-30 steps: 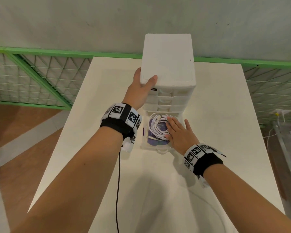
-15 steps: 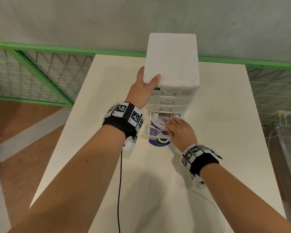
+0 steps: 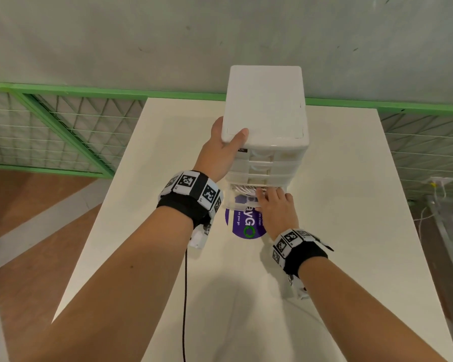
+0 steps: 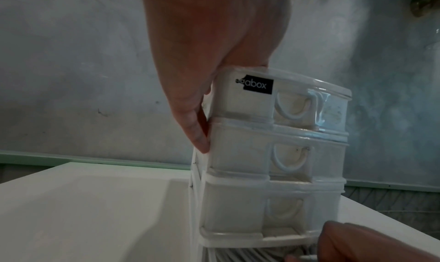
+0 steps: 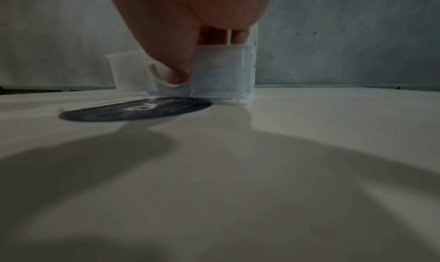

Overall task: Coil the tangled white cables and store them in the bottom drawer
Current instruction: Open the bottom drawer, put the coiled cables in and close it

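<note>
A white stack of small drawers [image 3: 266, 100] stands at the back middle of the white table [image 3: 345, 210]. My left hand [image 3: 220, 152] grips its top left front corner, thumb on the lid and fingers [image 4: 195, 132] down the side. The bottom drawer [image 3: 236, 201] sticks out only a little, and a strip of the coiled white cables [image 3: 242, 189] shows inside it. My right hand [image 3: 276, 207] holds the bottom drawer's front [image 5: 219, 72], with the thumb [image 5: 176, 75] in the handle recess and the fingers hooked over the rim.
A round purple sticker [image 3: 246, 223] lies on the table just in front of the drawer. A black cord [image 3: 185, 296] hangs from my left wrist across the near table. Green mesh railing [image 3: 50, 126] runs behind and to both sides, with a grey wall beyond.
The bottom drawer has slid most of the way in with my right hand on its front. The purple sticker is now uncovered. My left hand keeps its grip on the unit.
</note>
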